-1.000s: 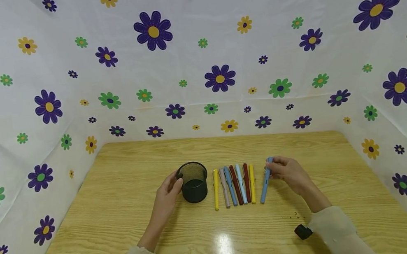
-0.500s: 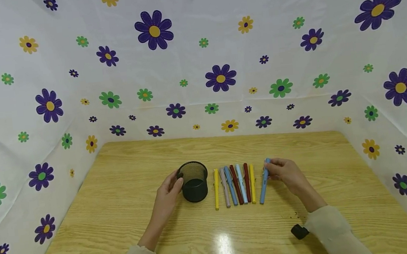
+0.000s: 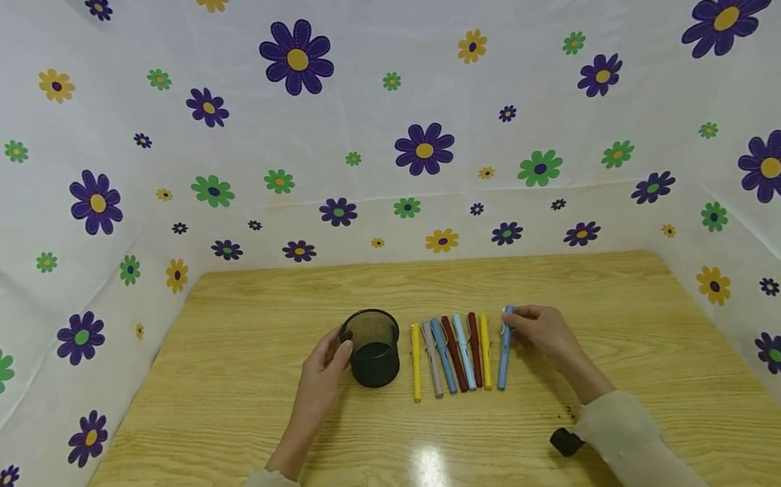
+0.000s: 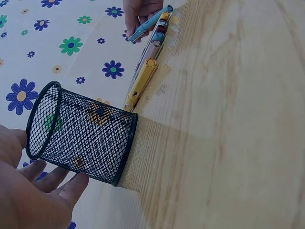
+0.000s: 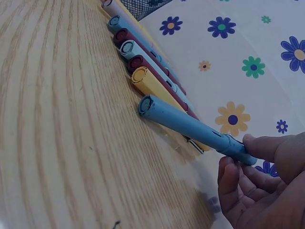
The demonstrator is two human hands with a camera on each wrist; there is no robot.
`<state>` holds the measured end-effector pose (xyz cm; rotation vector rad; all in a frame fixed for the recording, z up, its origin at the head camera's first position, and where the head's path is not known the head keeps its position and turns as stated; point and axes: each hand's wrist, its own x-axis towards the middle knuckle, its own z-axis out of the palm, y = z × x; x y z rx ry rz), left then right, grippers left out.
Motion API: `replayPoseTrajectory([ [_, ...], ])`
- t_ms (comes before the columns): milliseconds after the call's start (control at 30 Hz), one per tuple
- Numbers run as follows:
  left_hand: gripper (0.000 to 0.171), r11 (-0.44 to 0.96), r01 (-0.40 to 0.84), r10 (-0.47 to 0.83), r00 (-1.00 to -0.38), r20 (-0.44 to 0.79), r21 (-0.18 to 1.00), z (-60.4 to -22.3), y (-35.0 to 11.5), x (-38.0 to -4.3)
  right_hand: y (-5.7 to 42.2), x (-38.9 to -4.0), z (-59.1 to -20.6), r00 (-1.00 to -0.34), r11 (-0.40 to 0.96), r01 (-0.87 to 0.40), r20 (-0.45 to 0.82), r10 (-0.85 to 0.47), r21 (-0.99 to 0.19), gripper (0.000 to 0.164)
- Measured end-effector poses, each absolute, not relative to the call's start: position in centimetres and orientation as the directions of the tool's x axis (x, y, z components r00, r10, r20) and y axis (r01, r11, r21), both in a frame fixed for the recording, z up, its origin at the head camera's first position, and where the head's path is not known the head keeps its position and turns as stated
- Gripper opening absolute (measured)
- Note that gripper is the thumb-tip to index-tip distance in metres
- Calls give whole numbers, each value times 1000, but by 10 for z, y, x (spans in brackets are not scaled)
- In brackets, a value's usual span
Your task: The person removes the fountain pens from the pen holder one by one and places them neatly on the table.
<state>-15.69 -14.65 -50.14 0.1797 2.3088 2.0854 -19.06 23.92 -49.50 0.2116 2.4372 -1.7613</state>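
My left hand (image 3: 320, 374) holds the black mesh pen holder (image 3: 375, 366) at its left side; the holder stands upright. In the left wrist view the thumb lies by the rim of the mesh pen holder (image 4: 86, 136) and the fingers rest along its wall. My right hand (image 3: 546, 332) pinches a blue pen (image 3: 505, 358) by its cap end. The right wrist view shows the blue pen (image 5: 186, 125) tilted, its far end beside a yellow pen (image 5: 159, 90). Several pens in yellow, grey-pink, blue, dark red (image 3: 454, 353) and light blue lie side by side between holder and right hand.
The wooden table (image 3: 314, 466) runs back to a white flower-print cloth (image 3: 347, 105) that rises behind and at both sides. A few dark specks (image 3: 567, 413) lie near the right wrist. A black device (image 3: 565, 442) sits at the right cuff.
My right hand has shifted left with the blue pen, bringing its cap end closer to the row. The left hand and the pen holder stay in place.
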Motion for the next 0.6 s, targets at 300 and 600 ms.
replayPoseTrajectory([
  [300, 57, 92, 77, 108, -992, 66, 993, -501, -147, -156, 235, -194, -496, -981, 324, 195, -187, 58, -926, 49],
  [600, 58, 92, 71, 105, -993, 61, 993, -501, -147, -156, 233, -195, -497, -977, 316, 214, -205, 62, -924, 46],
])
